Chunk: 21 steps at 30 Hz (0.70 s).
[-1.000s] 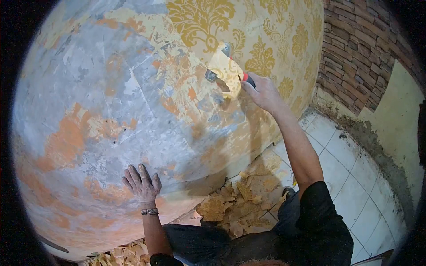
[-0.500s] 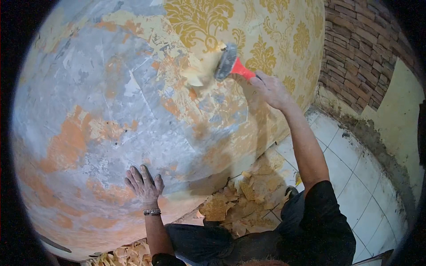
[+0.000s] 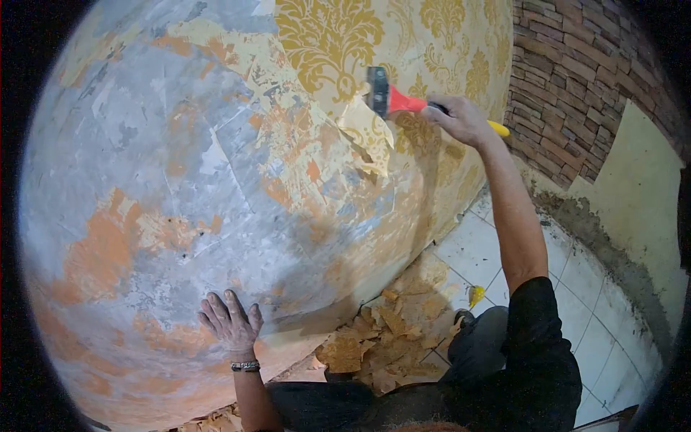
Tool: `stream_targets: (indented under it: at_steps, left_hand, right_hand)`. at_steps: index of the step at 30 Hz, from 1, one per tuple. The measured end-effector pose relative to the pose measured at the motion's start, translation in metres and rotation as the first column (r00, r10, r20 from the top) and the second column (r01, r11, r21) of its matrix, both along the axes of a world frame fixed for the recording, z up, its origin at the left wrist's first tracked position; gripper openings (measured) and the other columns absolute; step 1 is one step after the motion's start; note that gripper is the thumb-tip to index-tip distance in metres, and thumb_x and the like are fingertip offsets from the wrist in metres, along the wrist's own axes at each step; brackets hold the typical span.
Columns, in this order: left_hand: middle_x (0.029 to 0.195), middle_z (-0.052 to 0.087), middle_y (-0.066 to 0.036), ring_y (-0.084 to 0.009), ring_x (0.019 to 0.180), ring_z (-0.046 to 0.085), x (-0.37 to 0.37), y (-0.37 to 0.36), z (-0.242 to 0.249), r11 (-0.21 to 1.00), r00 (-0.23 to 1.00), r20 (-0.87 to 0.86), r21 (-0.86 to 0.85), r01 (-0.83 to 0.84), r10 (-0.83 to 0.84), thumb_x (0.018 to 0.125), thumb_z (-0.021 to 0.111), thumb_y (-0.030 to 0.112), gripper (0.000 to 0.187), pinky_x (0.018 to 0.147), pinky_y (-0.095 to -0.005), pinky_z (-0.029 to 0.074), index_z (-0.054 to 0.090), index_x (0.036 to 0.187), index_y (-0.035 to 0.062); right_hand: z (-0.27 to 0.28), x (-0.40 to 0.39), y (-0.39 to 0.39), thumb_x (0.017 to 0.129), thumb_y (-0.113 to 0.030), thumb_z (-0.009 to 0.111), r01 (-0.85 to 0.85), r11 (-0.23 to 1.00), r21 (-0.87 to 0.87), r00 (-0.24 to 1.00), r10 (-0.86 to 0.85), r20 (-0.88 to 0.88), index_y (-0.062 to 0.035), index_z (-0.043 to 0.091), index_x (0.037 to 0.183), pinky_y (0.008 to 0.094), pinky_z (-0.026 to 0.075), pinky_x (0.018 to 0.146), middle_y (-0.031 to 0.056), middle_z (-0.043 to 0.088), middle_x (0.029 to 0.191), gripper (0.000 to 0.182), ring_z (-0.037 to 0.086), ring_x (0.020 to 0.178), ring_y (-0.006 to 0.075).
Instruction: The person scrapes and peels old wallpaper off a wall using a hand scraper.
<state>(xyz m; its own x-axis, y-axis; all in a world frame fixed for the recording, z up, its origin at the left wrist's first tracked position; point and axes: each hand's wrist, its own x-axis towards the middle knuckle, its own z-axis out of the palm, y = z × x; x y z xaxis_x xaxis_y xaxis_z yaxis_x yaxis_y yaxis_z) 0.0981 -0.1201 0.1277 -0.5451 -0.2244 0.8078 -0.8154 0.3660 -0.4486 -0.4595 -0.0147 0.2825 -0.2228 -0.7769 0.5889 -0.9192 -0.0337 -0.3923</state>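
Observation:
My right hand (image 3: 461, 121) is closed around the handle of a scraper (image 3: 407, 103), which has a red neck, a black head and a yellow handle end. The scraper's head is at the patterned gold wallpaper (image 3: 327, 43) on the wall. Just below the head, a loose flap of wallpaper (image 3: 368, 129) hangs from the wall. Lower left, my left hand (image 3: 232, 322) lies with fingers spread on the bare grey and orange wall (image 3: 209, 237). It holds nothing.
Torn wallpaper scraps (image 3: 392, 335) lie piled on the white tiled floor (image 3: 468, 245) at the wall's foot. A small yellow thing (image 3: 476, 295) is near my shoe. Brick-patterned covering (image 3: 568, 79) is on the right wall.
My right hand and the scraper have moved to the right, and the yellow handle end now shows. The wallpaper flap hangs lower and further right. The view has shifted slightly.

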Motion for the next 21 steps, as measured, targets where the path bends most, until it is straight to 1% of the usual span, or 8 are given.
stream_targets:
  at_steps: [1, 4, 8, 10, 13, 14, 18, 21]
  left_hand:
    - [0.155, 0.021, -0.018, -0.0382, 0.143, 0.018, 0.0, 0.001, 0.0, 1.0, 1.0, 0.01, -0.003, -0.008, 0.008, 0.095, 0.041, 0.049, 0.066, 0.115, -0.0552, 0.011, 0.029, 0.148, 0.0114]
    - [0.154, 0.021, -0.018, -0.0379, 0.143, 0.017, 0.002, 0.003, 0.001, 1.0, 1.0, 0.014, 0.006, -0.004, 0.004, 0.095, 0.04, 0.049, 0.066, 0.115, -0.0552, 0.011, 0.028, 0.148, 0.0117]
    - [0.154, 0.022, -0.019, -0.038, 0.143, 0.018, -0.003, 0.0, 0.002, 1.0, 1.0, -0.005, -0.028, -0.003, 0.002, 0.096, 0.039, 0.049, 0.065, 0.115, -0.0554, 0.011, 0.029, 0.148, 0.0117]
    - [0.154, 0.022, -0.019, -0.038, 0.143, 0.018, -0.005, 0.002, 0.001, 1.0, 1.0, -0.004, -0.022, -0.016, 0.016, 0.096, 0.038, 0.049, 0.065, 0.115, -0.0554, 0.012, 0.029, 0.148, 0.0116]
    - [0.153, 0.022, -0.02, -0.0384, 0.143, 0.019, -0.003, 0.0, 0.002, 1.0, 1.0, 0.006, -0.02, -0.013, 0.013, 0.096, 0.039, 0.049, 0.065, 0.115, -0.0555, 0.012, 0.029, 0.148, 0.0114]
    - [0.153, 0.023, -0.02, -0.0387, 0.143, 0.019, -0.001, 0.002, 0.002, 1.0, 1.0, 0.006, -0.001, -0.008, 0.008, 0.095, 0.039, 0.049, 0.065, 0.115, -0.0557, 0.012, 0.029, 0.148, 0.0114]
    - [0.153, 0.023, -0.02, -0.0388, 0.143, 0.018, -0.004, 0.0, -0.001, 1.0, 1.0, -0.009, -0.02, -0.01, 0.01, 0.095, 0.04, 0.049, 0.065, 0.115, -0.0558, 0.012, 0.03, 0.147, 0.0116]
    - [0.153, 0.023, -0.02, -0.0382, 0.143, 0.017, -0.002, -0.003, -0.001, 0.999, 1.0, -0.003, -0.03, -0.024, 0.024, 0.094, 0.04, 0.051, 0.066, 0.115, -0.0558, 0.012, 0.031, 0.147, 0.0124]
  right_hand:
    - [0.002, 0.007, -0.001, 0.089, -0.058, 0.051, -0.018, 0.998, -0.068, 0.999, 0.016, -0.032, -0.012, 0.063, 0.096, 0.0407, 0.046, 0.072, 0.0121, 0.063, 0.079, 0.048, 0.062, 0.078, 0.0311]
    - [0.004, 0.01, -0.003, 0.088, -0.059, 0.051, 0.061, 0.997, 0.043, 0.997, -0.06, -0.043, -0.0129, 0.063, 0.096, 0.041, 0.046, 0.072, 0.0117, 0.063, 0.079, 0.048, 0.061, 0.078, 0.0313]
    - [0.005, -0.004, -0.008, 0.088, -0.06, 0.051, 0.014, 1.0, 0.009, 0.998, -0.014, -0.067, -0.0121, 0.062, 0.094, 0.0417, 0.046, 0.072, 0.0111, 0.063, 0.078, 0.049, 0.062, 0.079, 0.0319]
    - [0.012, 0.017, -0.009, 0.087, -0.054, 0.055, -0.034, 0.999, -0.041, 0.999, 0.033, -0.033, -0.0072, 0.062, 0.09, 0.0378, 0.043, 0.065, 0.0106, 0.056, 0.069, 0.048, 0.053, 0.067, 0.0262]
    - [-0.003, 0.014, -0.014, 0.087, -0.054, 0.056, -0.033, 0.994, -0.104, 0.998, 0.028, -0.054, -0.0067, 0.061, 0.09, 0.0375, 0.044, 0.066, 0.0105, 0.058, 0.071, 0.047, 0.055, 0.068, 0.0267]
    - [0.001, 0.013, -0.007, 0.087, -0.054, 0.055, -0.003, 0.999, -0.036, 0.995, -0.001, -0.097, -0.0076, 0.061, 0.092, 0.0383, 0.045, 0.068, 0.0116, 0.06, 0.075, 0.048, 0.058, 0.072, 0.0287]
    - [0.014, 0.014, -0.007, 0.087, -0.056, 0.053, 0.05, 0.998, 0.025, 0.995, -0.048, -0.092, -0.0093, 0.062, 0.094, 0.0398, 0.045, 0.069, 0.0123, 0.061, 0.076, 0.048, 0.06, 0.075, 0.0302]
    - [0.014, 0.028, -0.007, 0.087, -0.058, 0.052, -0.006, 0.999, -0.054, 0.997, 0.002, -0.083, -0.0108, 0.063, 0.094, 0.0403, 0.046, 0.069, 0.0123, 0.062, 0.077, 0.048, 0.061, 0.076, 0.03]
